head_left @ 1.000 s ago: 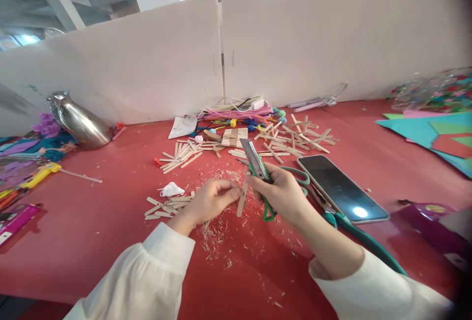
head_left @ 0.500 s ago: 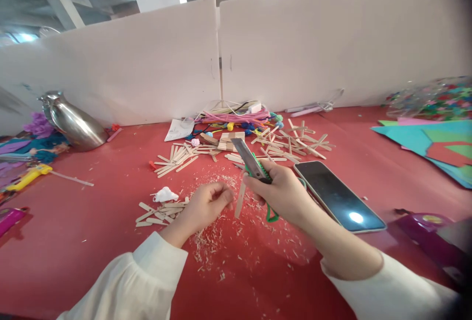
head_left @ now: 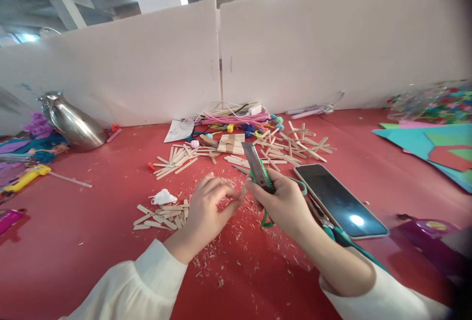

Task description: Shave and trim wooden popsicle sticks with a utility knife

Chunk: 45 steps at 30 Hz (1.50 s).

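The stick (head_left: 243,192) lies just left of the cutter (head_left: 260,172) in the right hand's (head_left: 285,199) closed grip, slanting away from the person, its near end at the left hand's (head_left: 209,208) pinched fingertips.

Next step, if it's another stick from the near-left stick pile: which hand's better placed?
Left, probably: the left hand is right beside the stick pile. The right hand is farther off and grips the green cutter, blade out.
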Each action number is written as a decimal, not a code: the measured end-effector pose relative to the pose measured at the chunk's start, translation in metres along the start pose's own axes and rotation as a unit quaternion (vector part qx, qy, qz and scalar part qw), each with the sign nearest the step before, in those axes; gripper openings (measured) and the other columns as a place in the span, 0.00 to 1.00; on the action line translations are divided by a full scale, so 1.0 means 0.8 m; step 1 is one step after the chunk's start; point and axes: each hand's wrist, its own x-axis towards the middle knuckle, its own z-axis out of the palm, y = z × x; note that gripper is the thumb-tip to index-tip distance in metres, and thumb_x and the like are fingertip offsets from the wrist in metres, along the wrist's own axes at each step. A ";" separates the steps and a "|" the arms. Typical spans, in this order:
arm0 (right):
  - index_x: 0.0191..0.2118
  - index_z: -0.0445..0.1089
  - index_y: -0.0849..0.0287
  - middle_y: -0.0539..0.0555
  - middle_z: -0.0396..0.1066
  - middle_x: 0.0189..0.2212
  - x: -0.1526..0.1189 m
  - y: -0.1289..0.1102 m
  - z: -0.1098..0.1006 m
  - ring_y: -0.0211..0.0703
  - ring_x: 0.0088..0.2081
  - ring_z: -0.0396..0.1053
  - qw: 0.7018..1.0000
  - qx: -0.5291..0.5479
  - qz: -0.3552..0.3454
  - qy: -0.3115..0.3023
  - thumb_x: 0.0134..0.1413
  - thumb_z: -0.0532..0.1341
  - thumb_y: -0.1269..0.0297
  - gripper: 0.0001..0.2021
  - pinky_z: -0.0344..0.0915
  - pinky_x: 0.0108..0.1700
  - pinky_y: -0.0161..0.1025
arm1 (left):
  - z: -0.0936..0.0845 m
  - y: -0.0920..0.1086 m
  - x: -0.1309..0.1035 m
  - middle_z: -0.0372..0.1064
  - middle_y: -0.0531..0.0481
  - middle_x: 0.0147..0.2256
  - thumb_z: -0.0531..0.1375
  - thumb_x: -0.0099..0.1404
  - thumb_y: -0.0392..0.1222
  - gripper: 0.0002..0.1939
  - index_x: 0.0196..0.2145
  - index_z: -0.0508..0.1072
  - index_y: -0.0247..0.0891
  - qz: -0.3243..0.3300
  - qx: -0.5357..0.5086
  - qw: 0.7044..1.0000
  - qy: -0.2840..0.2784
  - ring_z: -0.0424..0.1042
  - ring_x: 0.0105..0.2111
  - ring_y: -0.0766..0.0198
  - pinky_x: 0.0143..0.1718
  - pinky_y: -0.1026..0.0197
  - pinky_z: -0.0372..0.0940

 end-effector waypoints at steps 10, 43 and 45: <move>0.22 0.57 0.55 0.42 0.54 0.14 -0.007 -0.004 0.003 0.31 0.17 0.51 0.999 -0.027 -0.024 0.019 0.45 0.57 0.61 0.08 0.51 0.18 0.32 | 0.000 0.006 0.001 0.65 0.51 0.26 0.56 0.59 0.35 0.07 0.23 0.65 0.38 -0.041 -0.037 0.998 0.011 0.62 0.32 0.62 0.35 0.60 0.58; 0.29 0.69 0.57 0.50 0.66 0.24 -0.009 0.009 0.002 0.40 0.27 0.64 0.971 -0.177 -0.163 -0.011 0.49 0.57 0.62 0.06 0.60 0.28 0.35 | -0.005 0.009 -0.001 0.64 0.53 0.22 0.54 0.61 0.42 0.11 0.29 0.73 0.36 -0.225 -0.288 0.926 -0.098 0.61 0.23 0.69 0.25 0.67 0.56; 0.30 0.69 0.57 0.51 0.67 0.26 -0.007 0.011 0.002 0.40 0.28 0.65 0.971 -0.179 -0.158 -0.019 0.49 0.56 0.62 0.06 0.60 0.29 0.35 | -0.004 0.009 -0.003 0.64 0.53 0.22 0.53 0.61 0.41 0.10 0.30 0.73 0.35 -0.223 -0.289 0.925 -0.104 0.60 0.22 0.70 0.24 0.67 0.56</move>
